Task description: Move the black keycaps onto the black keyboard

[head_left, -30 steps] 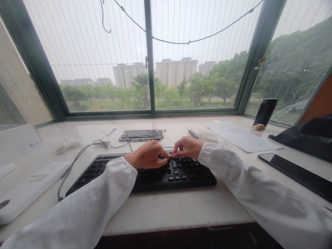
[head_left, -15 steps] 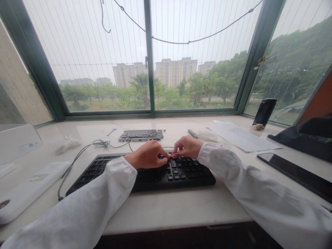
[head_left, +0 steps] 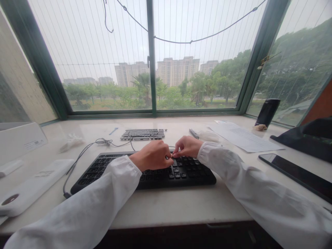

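Observation:
A black keyboard point(head_left: 153, 183) lies in front of me on the white sill; many of its main key positions look bare, without caps. My left hand point(head_left: 153, 155) is closed over its middle, thumb and forefinger pinched together. Close beside it, my right hand point(head_left: 187, 146) pinches at the upper edge near the small key group left of the number pad. The fingertips of both hands nearly meet there. Whatever lies between them is too small or hidden to make out. Behind the keyboard, loose keycaps point(head_left: 143, 134) are laid out in rows.
A grey cable point(head_left: 77, 162) curls at the left near a white box point(head_left: 22, 140) and a white flat device point(head_left: 36, 186). A small blue tool point(head_left: 113, 131) lies behind. To the right are paper sheets point(head_left: 241, 136), a phone point(head_left: 295, 176) and a black cylinder point(head_left: 267, 112).
My left hand has shifted slightly right, its fingers curled closer together. The view has moved a little; my right hand stays at nearly the same spot on the keyboard.

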A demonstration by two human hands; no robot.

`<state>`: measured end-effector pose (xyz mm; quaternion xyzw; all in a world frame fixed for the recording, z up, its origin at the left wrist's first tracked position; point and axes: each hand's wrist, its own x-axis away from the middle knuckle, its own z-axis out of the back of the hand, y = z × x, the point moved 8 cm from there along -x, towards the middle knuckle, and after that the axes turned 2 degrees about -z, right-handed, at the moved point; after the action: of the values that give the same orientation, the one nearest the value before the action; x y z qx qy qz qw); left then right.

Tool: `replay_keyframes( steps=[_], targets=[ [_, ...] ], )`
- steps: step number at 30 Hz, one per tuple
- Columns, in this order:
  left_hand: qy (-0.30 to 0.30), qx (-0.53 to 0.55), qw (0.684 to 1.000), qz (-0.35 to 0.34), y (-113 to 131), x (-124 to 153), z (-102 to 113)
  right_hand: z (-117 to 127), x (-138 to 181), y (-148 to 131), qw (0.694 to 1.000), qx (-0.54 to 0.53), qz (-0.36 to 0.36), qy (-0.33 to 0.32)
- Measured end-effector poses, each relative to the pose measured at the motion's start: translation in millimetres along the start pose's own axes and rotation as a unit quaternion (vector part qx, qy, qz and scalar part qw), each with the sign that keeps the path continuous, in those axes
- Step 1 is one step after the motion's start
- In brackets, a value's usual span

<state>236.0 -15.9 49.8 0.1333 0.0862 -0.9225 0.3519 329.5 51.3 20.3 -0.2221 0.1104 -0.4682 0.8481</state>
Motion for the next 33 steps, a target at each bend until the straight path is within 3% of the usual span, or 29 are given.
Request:
replay_keyframes(
  steps=[10,25,33],
  targets=[
    [-0.014,-0.035,0.999,-0.006,1.8,-2.9,-3.0,9.9,2.1,-12.3,0.992,0.118,-0.025,0.023],
    [-0.005,0.010,1.000,-0.028,1.5,-1.3,-0.1,10.7,2.4,-18.7,0.991,0.133,-0.009,0.011],
    [0.021,0.152,0.988,0.002,-18.1,0.5,-4.5,7.4,2.4,-8.9,0.996,0.088,0.017,0.026]
  ],
)
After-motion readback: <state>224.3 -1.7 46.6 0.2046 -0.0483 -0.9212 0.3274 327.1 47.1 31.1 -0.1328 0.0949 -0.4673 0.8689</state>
